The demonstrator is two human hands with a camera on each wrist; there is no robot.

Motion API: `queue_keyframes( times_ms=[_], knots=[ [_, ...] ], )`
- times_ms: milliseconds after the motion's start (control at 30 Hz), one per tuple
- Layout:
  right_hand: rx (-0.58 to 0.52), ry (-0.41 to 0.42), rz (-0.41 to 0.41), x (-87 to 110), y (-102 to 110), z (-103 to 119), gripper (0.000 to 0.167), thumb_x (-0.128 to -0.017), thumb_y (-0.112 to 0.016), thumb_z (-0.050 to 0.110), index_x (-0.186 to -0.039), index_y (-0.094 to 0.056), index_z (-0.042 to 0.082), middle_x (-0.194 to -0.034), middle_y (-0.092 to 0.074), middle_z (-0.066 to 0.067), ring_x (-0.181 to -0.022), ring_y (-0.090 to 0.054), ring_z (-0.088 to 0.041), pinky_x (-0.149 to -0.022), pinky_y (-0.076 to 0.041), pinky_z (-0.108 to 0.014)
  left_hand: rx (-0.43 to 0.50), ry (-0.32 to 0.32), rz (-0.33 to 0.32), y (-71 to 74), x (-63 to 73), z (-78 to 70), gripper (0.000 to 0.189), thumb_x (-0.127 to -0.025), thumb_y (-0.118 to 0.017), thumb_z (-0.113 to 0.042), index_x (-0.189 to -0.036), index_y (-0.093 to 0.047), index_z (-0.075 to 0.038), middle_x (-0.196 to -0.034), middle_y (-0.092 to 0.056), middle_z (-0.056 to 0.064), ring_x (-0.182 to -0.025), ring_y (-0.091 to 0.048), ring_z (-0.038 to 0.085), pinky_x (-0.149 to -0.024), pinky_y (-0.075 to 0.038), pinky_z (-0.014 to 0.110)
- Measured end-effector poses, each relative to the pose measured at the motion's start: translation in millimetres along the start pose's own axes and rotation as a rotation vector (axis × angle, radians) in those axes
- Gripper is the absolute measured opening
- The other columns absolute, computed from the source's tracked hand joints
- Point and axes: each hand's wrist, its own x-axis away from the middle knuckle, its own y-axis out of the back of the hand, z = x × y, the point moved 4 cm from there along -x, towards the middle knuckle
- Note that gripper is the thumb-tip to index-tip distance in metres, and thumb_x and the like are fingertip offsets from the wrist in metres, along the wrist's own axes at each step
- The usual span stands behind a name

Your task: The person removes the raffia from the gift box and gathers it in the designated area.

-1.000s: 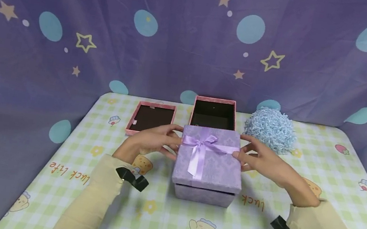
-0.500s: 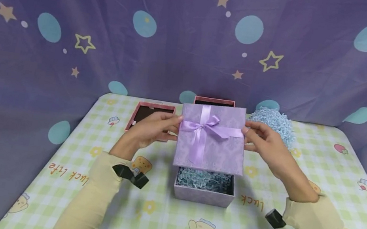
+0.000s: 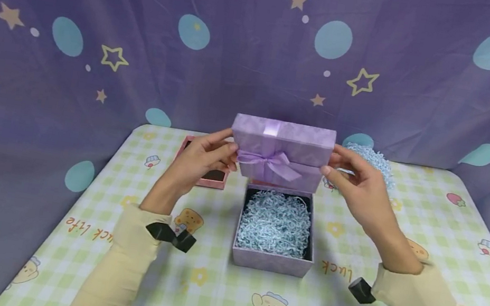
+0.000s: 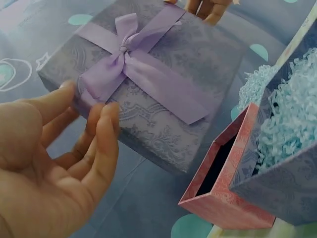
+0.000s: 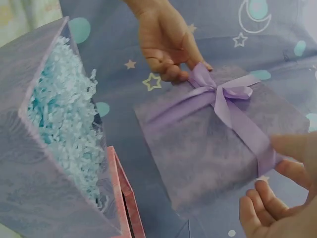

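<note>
A purple patterned box lid [image 3: 281, 151] with a lilac ribbon bow [image 3: 269, 163] is held up in the air, tilted, between both hands. My left hand [image 3: 197, 164] pinches its left side; my right hand [image 3: 359, 190] grips the right side with the thumb on the front. Below and nearer stands the purple box base [image 3: 272, 262], uncovered and filled with pale blue shredded paper [image 3: 274, 222]. Both wrist views show the lid [image 4: 163, 89] apart from the box base [image 5: 29, 139], with fingers at opposite edges.
Behind the lid, a pink box [image 4: 223, 173] is mostly hidden in the head view. A pink lid [image 3: 211, 182] lies partly behind my left hand. A pile of blue shredded paper [image 3: 380, 164] sits at the back right of the checked tablecloth [image 3: 111, 271].
Both hands have lifted the lid off the purple box, raising it up and away and tilting it. The blue shredded paper inside has come into view. The box base has stayed in place.
</note>
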Motion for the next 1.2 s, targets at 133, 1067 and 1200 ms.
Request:
queue_keyframes(
  times_ms=[133,1067,1200],
  knots=[
    [0.055,0.049,-0.028,1.3,-1.4,-1.9,0.049,-0.095,-0.060,0.018,-0.143,-0.046,0.014,-0.097,-0.061,0.011,-0.085,-0.061,-0.004,-0.070,-0.049,-0.014,0.042,-0.066,0.068,0.1,2.5,-0.8,0.049,-0.098,-0.054,-0.016,-0.146,-0.040,-0.015,-0.096,-0.066,0.002,-0.091,-0.067,0.016,-0.085,-0.056,0.032],
    [-0.394,-0.150,0.211,10.5,-53.7,-7.3,0.060,-0.098,-0.055,0.018,-0.150,-0.027,0.029,-0.137,-0.041,-0.016,-0.118,-0.051,-0.025,-0.086,-0.055,-0.028,0.102,0.143,0.082,40.7,10.5,21.3,0.049,-0.101,-0.048,-0.028,-0.140,-0.040,0.000,-0.105,-0.067,0.001,-0.089,-0.068,0.016,-0.078,-0.057,0.031],
    [-0.428,-0.187,0.230,14.2,-67.7,-7.4,0.065,-0.099,-0.054,0.017,-0.153,-0.019,0.025,-0.138,-0.039,-0.016,-0.121,-0.048,-0.027,-0.087,-0.055,-0.030,0.152,0.149,0.132,50.5,15.8,27.9,0.042,-0.102,-0.045,-0.023,-0.135,-0.043,0.003,-0.104,-0.070,0.000,-0.093,-0.068,0.016,-0.080,-0.057,0.033]
  ],
)
